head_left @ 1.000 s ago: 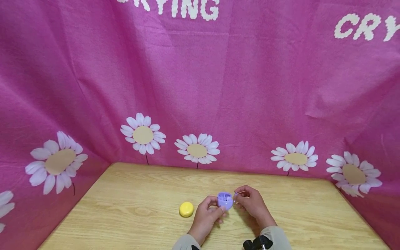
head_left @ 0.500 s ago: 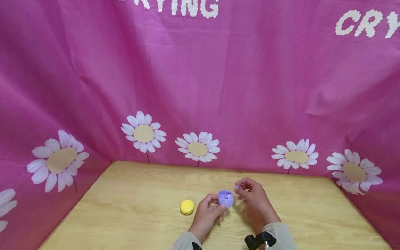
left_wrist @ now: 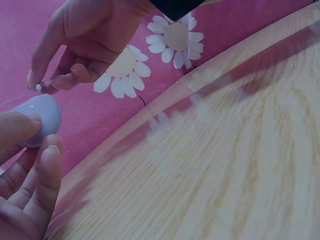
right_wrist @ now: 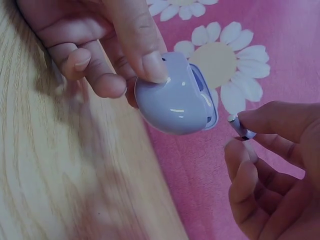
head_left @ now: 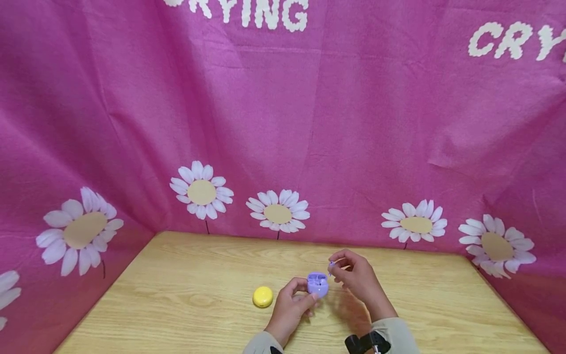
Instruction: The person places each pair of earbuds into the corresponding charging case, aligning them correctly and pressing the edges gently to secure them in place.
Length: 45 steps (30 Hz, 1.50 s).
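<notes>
My left hand grips a lilac earbud case between thumb and fingers, above the table. The case's lid stands raised, and a pale shape shows inside it in the head view. In the right wrist view the glossy rounded body of the case has the left thumb pressed on it. My right hand pinches a small lilac earbud between thumb and index finger, just right of the case and apart from it. Only the earbud's light tip peeks past the fingers in the left wrist view.
A round yellow case-like object lies on the wooden table, left of my left hand. A pink cloth printed with daisies and white letters surrounds the table's back and sides.
My right hand has risen a little with the earbud, from beside the case to above its level. The left hand keeps its hold on the case almost in place.
</notes>
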Each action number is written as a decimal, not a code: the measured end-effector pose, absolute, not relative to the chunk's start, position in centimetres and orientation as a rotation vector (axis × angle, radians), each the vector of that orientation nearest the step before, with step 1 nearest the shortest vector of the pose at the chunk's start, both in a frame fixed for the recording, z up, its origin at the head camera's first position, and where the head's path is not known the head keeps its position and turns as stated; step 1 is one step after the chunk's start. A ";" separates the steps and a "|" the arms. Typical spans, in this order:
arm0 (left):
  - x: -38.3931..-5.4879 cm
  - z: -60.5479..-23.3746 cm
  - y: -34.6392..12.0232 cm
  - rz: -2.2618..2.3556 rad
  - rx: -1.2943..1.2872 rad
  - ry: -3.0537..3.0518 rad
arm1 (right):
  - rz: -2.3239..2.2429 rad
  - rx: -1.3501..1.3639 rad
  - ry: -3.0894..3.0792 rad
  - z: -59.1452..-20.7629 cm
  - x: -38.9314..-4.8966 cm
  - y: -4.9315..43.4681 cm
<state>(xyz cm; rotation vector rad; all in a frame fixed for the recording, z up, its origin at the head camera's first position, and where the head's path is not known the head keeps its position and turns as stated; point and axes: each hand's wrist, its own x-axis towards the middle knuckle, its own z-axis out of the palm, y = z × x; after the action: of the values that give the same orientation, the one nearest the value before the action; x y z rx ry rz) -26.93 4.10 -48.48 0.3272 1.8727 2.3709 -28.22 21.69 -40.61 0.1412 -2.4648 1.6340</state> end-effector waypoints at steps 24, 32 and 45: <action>-27.0 -47.8 4.2 2.369 0.336 1.879 | 1.350 0.248 -2.549 -38.6 -27.2 20.3; -26.8 -48.2 4.1 2.367 0.341 1.884 | 1.292 0.275 -2.563 -39.0 -26.9 19.7; -26.6 -48.2 4.0 2.348 0.365 1.907 | 1.174 0.344 -2.609 -39.3 -26.8 19.3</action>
<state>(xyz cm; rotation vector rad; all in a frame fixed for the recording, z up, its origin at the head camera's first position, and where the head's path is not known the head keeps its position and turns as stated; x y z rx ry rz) -26.65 3.98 -48.24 0.3655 1.9074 2.3477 -26.76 19.34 -39.30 0.3439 -2.6094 1.1744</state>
